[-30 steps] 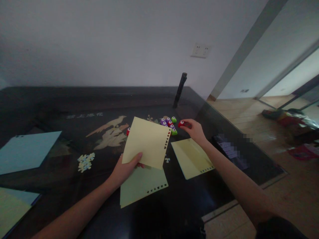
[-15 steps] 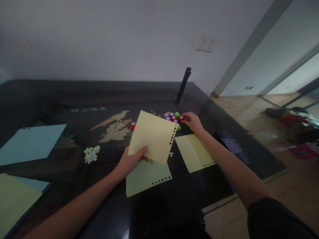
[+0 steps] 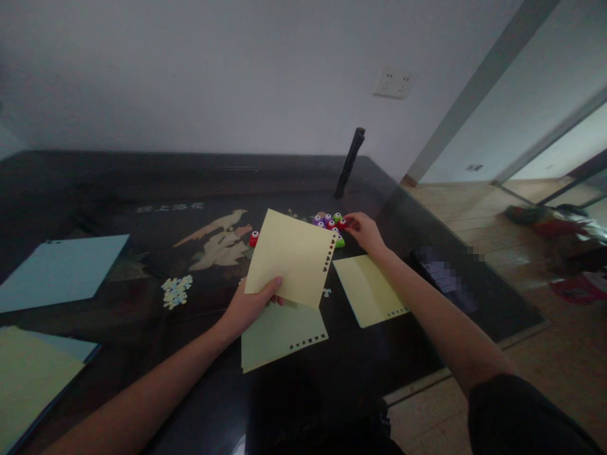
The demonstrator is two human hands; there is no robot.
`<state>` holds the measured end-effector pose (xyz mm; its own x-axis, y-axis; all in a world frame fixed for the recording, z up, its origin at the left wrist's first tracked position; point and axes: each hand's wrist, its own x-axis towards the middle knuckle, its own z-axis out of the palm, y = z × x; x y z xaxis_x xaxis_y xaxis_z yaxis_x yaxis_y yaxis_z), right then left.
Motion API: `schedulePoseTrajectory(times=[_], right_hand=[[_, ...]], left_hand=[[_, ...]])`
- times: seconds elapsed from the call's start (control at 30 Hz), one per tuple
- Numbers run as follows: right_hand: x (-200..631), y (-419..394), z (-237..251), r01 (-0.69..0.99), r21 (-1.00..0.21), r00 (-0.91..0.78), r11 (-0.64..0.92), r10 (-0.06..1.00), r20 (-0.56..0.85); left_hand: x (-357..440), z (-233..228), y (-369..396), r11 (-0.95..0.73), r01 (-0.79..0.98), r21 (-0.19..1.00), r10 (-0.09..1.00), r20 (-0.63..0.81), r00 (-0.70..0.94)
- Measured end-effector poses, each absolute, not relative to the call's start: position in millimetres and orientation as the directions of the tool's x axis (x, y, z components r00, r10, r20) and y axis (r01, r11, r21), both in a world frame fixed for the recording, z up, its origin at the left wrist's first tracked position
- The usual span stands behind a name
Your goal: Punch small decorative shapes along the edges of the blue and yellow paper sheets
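Note:
My left hand (image 3: 256, 306) holds a pale yellow sheet of paper (image 3: 289, 256) upright, thumb in front and fingers behind. Small dark punched shapes run down the sheet's right edge. My right hand (image 3: 365, 232) has its fingertips on a red craft punch (image 3: 342, 224) at the right side of a cluster of purple, red and green craft punches (image 3: 331, 224). A separate red craft punch (image 3: 254, 238) stands left of the held sheet. Below it lies a pale green sheet (image 3: 284, 341) with punched shapes along its lower edge.
A yellow sheet (image 3: 365, 291) lies under my right forearm. Blue sheets (image 3: 66, 268) and yellow sheets (image 3: 33, 385) lie at the left. White paper cutouts (image 3: 176, 292) form a patch on the dark table (image 3: 199, 392). A black upright object (image 3: 349, 163) stands at the back.
The red craft punch at my right fingertips has shifted slightly left, closer against the cluster. My left hand keeps the yellow sheet nearly still.

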<state>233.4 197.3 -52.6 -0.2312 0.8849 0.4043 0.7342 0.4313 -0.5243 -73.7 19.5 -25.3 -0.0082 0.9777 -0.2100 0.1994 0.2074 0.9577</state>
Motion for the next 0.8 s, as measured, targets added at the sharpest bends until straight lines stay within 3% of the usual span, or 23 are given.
schedulePoseTrajectory(times=[0.43,0.7,0.8], right_hand=[[225,194,-45,0.704,-0.578,-0.208,0.412,0.898,0.387],[214,162,-15,0.587,-0.744,-0.083,0.320,0.937,0.338],[203,123,-3,0.477,-0.843,-0.126,0.249,0.968,0.215]], left_hand=[[-75,-26,20,0.173,0.232,0.957,0.983,-0.184,0.024],[-74,-26,20,0.199,0.191,0.961,0.979,-0.202,-0.002],[-75,-23,19,0.180,0.215,0.960,0.981,-0.191,0.030]])
